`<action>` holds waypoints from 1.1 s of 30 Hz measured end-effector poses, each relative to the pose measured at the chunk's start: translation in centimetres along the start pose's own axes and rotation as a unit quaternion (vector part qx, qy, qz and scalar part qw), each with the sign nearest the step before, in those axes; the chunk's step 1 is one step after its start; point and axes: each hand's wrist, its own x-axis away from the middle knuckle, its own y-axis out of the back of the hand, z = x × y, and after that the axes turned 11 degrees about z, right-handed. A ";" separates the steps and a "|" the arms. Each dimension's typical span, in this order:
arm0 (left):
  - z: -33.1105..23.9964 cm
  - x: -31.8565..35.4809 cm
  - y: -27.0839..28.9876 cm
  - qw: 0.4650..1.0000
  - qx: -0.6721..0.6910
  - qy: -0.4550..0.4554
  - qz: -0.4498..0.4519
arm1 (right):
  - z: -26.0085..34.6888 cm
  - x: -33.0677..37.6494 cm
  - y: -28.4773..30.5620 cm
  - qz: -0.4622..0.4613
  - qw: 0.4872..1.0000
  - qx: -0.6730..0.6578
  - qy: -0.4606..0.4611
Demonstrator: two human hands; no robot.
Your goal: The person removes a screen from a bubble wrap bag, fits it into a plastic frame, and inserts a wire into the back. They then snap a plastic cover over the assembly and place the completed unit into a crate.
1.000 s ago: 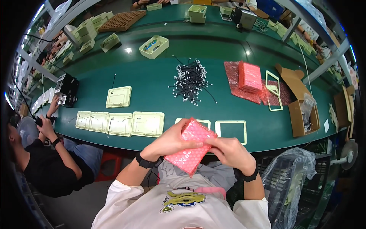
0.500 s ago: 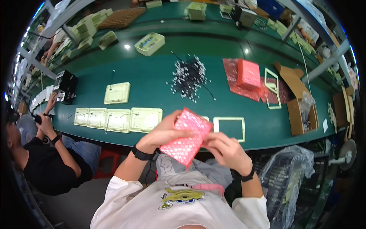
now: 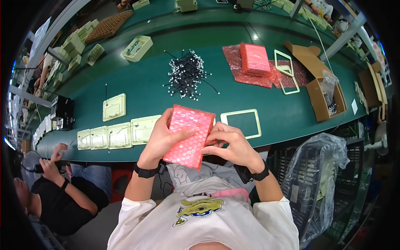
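A flat pink bubble-wrap pouch [image 3: 192, 121] is held up in front of my chest, just off the table's near edge. My left hand [image 3: 159, 141] grips its left side, thumb across the front and fingers behind. At the pouch's right edge, the bent fingers of my right hand [image 3: 233, 146] pinch the wrap. Whatever lies inside the pouch is hidden. Beyond my left wrist, pale plastic housings [image 3: 120, 136] with thin black cables lie in a row. A pale rectangular frame [image 3: 258, 125] lies just past my right hand.
Black cables with white ends [image 3: 186, 75] form a heap mid-table. Pink bubble-wrap pouches [image 3: 255, 59] are stacked at the right, beside pale frames [image 3: 290, 86] and an open cardboard box [image 3: 316, 102]. Plastic-draped crates [image 3: 312, 179] stand lower right. A co-worker [image 3: 68, 200] sits at left.
The pouch has turned more upright and shifted slightly left and away from me. My right hand has moved along its right edge, fingers more visible. The whole view has also shifted.
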 end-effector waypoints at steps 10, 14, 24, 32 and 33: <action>0.4 -0.8 1.6 0.995 0.097 0.016 0.034 | -1.8 0.0 -0.1 0.041 0.985 -0.150 0.078; 2.5 -0.8 1.9 0.980 0.177 -0.031 0.083 | -2.3 1.1 1.0 0.079 0.962 -0.234 0.117; 4.3 -3.2 -2.6 0.823 0.550 -0.044 0.131 | -0.9 2.9 3.5 -0.073 0.965 -0.250 -0.040; 2.3 -8.5 -5.9 0.835 0.495 -0.067 0.230 | 3.4 5.3 7.4 -0.155 0.979 0.130 -0.020; 1.8 -9.0 -6.1 0.879 0.428 -0.072 0.199 | 3.4 5.9 8.2 -0.163 0.977 0.134 -0.024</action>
